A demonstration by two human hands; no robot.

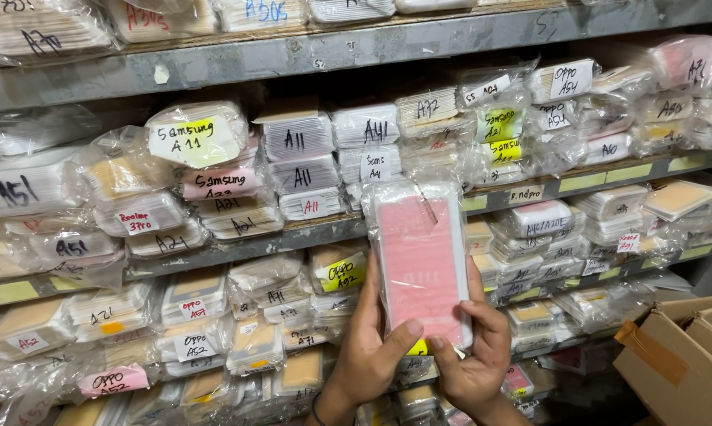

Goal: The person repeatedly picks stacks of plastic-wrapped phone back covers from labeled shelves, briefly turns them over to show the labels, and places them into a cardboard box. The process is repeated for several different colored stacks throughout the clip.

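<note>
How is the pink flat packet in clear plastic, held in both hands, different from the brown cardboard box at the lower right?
The pink flat packet in clear plastic is held upright by the left hand and right hand; the brown cardboard box is touched by neither hand. The packet is thin, glossy and sealed; the box is bulky, matt and has open flaps. The packet shows whole; the box is cut off by the picture's edge. Both are rectangular.

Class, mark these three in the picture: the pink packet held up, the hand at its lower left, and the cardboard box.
pink packet (419,260), head view, middle of its pink face.
left hand (369,347), head view, back of the hand.
cardboard box (675,359), head view, its side wall.
</note>
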